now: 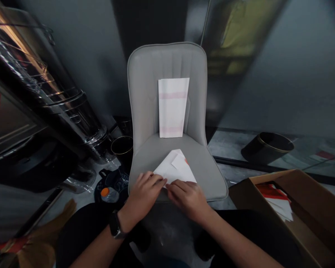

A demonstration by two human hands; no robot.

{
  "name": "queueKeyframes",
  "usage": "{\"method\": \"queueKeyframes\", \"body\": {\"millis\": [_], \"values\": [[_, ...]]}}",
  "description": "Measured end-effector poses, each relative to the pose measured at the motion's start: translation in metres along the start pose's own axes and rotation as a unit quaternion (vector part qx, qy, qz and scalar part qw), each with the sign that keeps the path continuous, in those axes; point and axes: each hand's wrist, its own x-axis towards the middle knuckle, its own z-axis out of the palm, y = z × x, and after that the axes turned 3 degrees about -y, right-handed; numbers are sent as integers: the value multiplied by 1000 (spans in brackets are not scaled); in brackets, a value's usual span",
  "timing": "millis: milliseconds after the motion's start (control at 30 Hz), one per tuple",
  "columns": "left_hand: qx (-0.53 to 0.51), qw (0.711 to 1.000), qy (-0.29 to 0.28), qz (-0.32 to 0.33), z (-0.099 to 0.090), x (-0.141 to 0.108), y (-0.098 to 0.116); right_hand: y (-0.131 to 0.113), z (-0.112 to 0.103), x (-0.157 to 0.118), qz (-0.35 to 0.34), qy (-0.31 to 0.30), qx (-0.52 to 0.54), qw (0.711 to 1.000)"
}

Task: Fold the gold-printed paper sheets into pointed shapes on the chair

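A sheet of white paper (167, 168), folded to a pointed shape with a small flap and an orange-red mark near its tip, lies on the seat of a grey chair (145, 152). My left hand (145, 188) pinches its near edge with curled fingers. Close beside it, my right hand (186, 195) grips the same edge, fingers bent over the paper. The fingers cover part of that edge. Against the chair's backrest stands a flat white folded paper piece (173, 111) with two pale pink bands.
At right, an open cardboard box (242, 193) holds red and white papers (279, 204). Black bins stand left (122, 146) and right (268, 147) of the chair. A bottle with an orange cap (109, 194) lies on a dark bag at left, below shiny wrapped cylinders (72, 108).
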Motion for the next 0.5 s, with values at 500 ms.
{"method": "queueKeyframes", "body": {"millis": [500], "values": [[-71,994,-32,71,74,1,-97,179,-5,-38,294,-82,130,943]]}}
